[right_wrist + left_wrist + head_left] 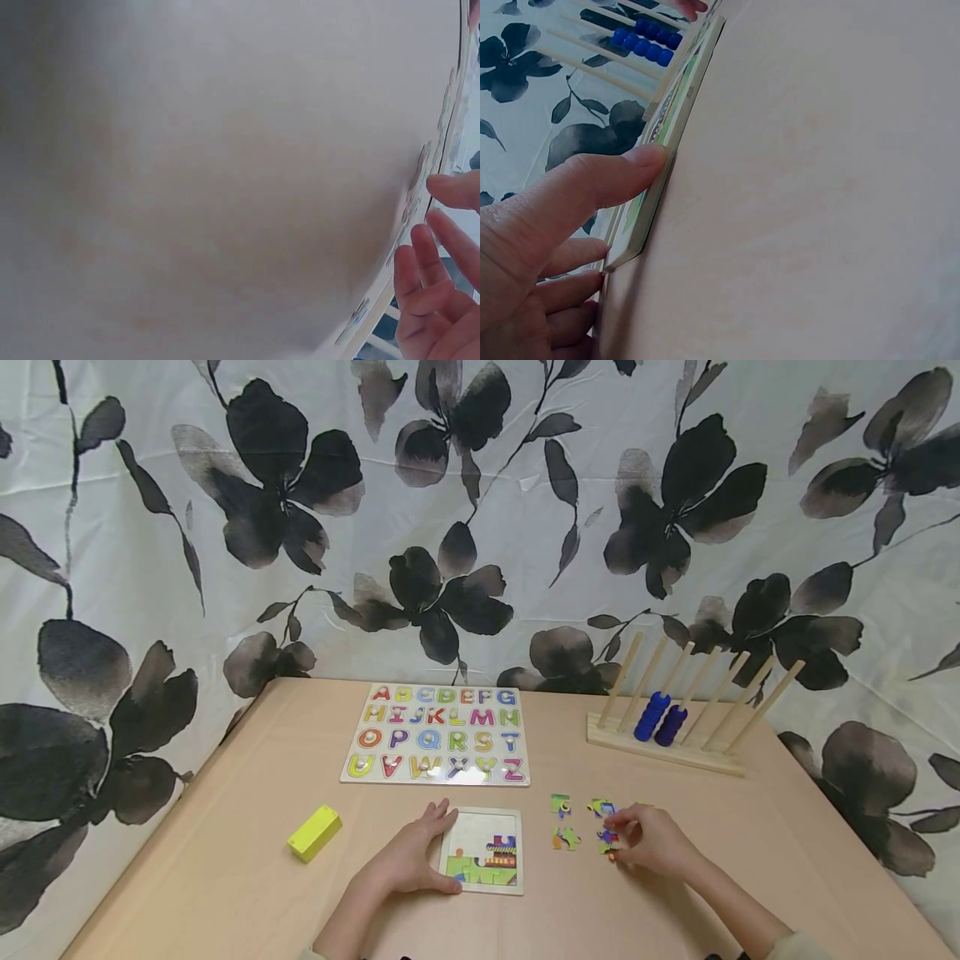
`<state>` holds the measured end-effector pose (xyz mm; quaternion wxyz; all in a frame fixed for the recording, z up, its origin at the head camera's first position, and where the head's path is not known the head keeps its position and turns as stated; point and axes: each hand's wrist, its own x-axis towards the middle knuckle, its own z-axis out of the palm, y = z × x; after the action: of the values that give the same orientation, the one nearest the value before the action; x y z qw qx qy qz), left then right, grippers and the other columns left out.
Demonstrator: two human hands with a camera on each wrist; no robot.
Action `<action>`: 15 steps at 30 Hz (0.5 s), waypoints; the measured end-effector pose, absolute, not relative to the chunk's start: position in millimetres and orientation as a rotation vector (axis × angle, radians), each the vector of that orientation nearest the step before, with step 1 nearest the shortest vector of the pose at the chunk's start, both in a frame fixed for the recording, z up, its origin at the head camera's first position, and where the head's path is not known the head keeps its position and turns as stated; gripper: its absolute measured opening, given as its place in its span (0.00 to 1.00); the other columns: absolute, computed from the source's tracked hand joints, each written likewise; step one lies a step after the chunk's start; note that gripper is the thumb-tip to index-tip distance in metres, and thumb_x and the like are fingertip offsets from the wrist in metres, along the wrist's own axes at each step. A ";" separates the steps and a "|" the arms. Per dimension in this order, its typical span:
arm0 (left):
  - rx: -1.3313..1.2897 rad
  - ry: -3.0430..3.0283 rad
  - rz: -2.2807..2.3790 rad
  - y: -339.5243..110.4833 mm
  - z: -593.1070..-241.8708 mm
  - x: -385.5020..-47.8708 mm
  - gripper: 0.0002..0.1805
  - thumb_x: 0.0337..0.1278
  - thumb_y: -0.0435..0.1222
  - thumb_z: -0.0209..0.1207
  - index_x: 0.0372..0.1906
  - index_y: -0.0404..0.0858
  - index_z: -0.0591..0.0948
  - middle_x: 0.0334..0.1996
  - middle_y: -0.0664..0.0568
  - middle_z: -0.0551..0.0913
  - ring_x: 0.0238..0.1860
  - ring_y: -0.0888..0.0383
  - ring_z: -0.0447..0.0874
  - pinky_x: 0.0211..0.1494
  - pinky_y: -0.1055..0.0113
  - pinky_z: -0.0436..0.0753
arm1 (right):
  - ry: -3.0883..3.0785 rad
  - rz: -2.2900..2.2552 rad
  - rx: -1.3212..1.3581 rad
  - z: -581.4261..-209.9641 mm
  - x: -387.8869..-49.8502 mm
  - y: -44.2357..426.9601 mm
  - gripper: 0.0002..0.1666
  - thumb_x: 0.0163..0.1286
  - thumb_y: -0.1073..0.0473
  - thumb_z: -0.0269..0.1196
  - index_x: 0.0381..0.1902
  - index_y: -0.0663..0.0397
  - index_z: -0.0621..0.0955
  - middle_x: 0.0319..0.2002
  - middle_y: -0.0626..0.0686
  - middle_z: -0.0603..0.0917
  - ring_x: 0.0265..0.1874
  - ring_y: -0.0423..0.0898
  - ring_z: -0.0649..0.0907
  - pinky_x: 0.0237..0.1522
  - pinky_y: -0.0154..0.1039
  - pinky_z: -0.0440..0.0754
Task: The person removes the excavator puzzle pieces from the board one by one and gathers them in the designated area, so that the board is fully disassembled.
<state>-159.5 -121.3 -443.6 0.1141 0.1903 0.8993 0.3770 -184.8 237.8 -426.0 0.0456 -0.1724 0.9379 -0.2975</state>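
Observation:
A small jigsaw puzzle board (482, 852) with a pale wooden frame lies on the table, its lower part filled with green and train-patterned pieces. My left hand (420, 852) holds the board at its left side, thumb on the near edge and fingers along the left. The left wrist view shows the thumb (649, 156) pressing on the frame. To the right, my right hand (656, 843) hovers at loose puzzle pieces (606, 839), partly covering them. Its thumb and index finger are apart in the right wrist view, with nothing visible between them. Other loose pieces (566, 838) lie left of it.
Behind the puzzle board lies an alphabet board (438, 735). A wooden peg abacus (667, 756) with blue beads on two rods stands at the back right. On the left is a yellow block (315, 833). A floral cloth (525, 510) hangs behind the table.

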 end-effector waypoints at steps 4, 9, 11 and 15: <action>0.559 2.638 1.103 -121.1 -443.3 -159.6 0.53 0.27 0.44 0.75 0.64 0.29 0.64 0.68 0.37 0.54 0.69 0.40 0.46 0.66 0.42 0.53 | 2.875 -0.940 -0.509 -424.6 -184.9 233.3 0.23 0.40 0.66 0.73 0.39 0.62 0.82 0.29 0.49 0.79 0.26 0.42 0.75 0.25 0.31 0.74; 0.559 2.638 1.105 -120.9 -442.4 -159.0 0.53 0.27 0.44 0.75 0.64 0.28 0.64 0.68 0.37 0.54 0.69 0.40 0.46 0.66 0.42 0.53 | 2.848 -1.029 -0.518 -421.8 -182.1 225.5 0.24 0.43 0.64 0.73 0.40 0.66 0.81 0.29 0.51 0.80 0.25 0.43 0.77 0.24 0.31 0.75; 0.558 2.638 1.103 -120.9 -442.3 -158.9 0.53 0.27 0.44 0.75 0.64 0.28 0.63 0.68 0.37 0.54 0.69 0.40 0.46 0.66 0.42 0.53 | 2.832 -1.058 -0.519 -420.4 -180.4 222.0 0.24 0.44 0.63 0.73 0.42 0.67 0.80 0.30 0.52 0.80 0.25 0.45 0.78 0.23 0.30 0.75; 0.553 2.638 1.102 -121.1 -442.0 -159.4 0.53 0.27 0.44 0.75 0.64 0.29 0.63 0.68 0.37 0.54 0.69 0.40 0.46 0.66 0.42 0.52 | 2.823 -1.090 -0.537 -418.6 -177.9 213.9 0.26 0.45 0.61 0.73 0.43 0.66 0.80 0.30 0.52 0.80 0.27 0.46 0.78 0.24 0.30 0.75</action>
<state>-159.4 -121.1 -442.0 0.1145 0.1888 0.8999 0.3760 -177.9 213.9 -418.6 0.0340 -0.1748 0.9180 -0.3544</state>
